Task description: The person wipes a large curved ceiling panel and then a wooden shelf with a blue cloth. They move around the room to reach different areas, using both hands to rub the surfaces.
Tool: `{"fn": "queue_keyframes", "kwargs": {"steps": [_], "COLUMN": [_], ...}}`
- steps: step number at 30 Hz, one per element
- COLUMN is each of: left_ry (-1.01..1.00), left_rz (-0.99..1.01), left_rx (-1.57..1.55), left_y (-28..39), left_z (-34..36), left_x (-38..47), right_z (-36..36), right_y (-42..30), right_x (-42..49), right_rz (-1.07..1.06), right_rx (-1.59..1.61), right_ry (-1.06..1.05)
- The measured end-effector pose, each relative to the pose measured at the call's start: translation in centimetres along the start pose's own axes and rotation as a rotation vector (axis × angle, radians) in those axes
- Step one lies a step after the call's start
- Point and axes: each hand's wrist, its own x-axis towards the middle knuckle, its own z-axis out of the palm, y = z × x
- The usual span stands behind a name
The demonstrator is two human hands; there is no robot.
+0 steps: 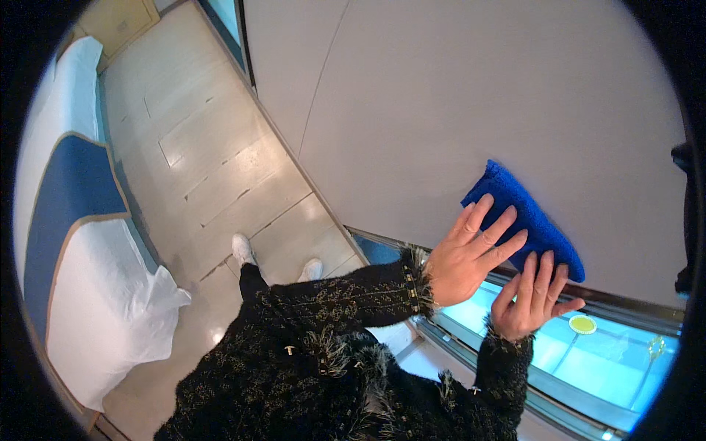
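Note:
A folded blue terry cloth (543, 231) lies against a broad, smooth grey surface (441, 110). My left hand (466, 259) is laid over the cloth's near side, fingers stretched and spread. Beside it, my right hand (524, 306) touches the cloth's lower right part with its fingertips, its outer finger splayed away. Both hands show their backs, and I see no fingers wrapped around the cloth. The contact under the fingertips is hidden. Dark tweed sleeves with frayed cuffs cover both wrists.
Below the hands, a dark-framed window (595, 353) glows bluish, with yellow round ornaments on it. At left stands a bed with white sheets (127, 308) and a blue runner (77, 187). The tiled floor (220, 165) runs between bed and grey surface.

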Motion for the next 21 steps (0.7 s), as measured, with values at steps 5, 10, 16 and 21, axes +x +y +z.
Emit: {"fn": "queue_keyframes", "kwargs": {"steps": [5,10,16,21], "left_ry": [-0.099,-0.208,0.064,0.096], "left_rz": [0.135,0.224,0.562,0.607], "left_rx": [0.294,0.383,0.232,0.229], "left_y": [-2.0,-1.7,6.8,7.1], "left_z": [-2.1,-3.7,-4.2,-2.9], "left_x": [-1.3,1.4,15.5,17.1], "right_z": [3.4,2.7,-3.2,-3.5], "right_y": [-3.3,-1.9,7.0,7.6], "right_x": [-3.0,-3.1,5.3,5.8], "right_rz": [0.015,0.11,0.261,0.317], "right_rx": [0.1,0.113,0.002,-0.02], "right_ry": [0.064,0.092,0.467,0.473]}}
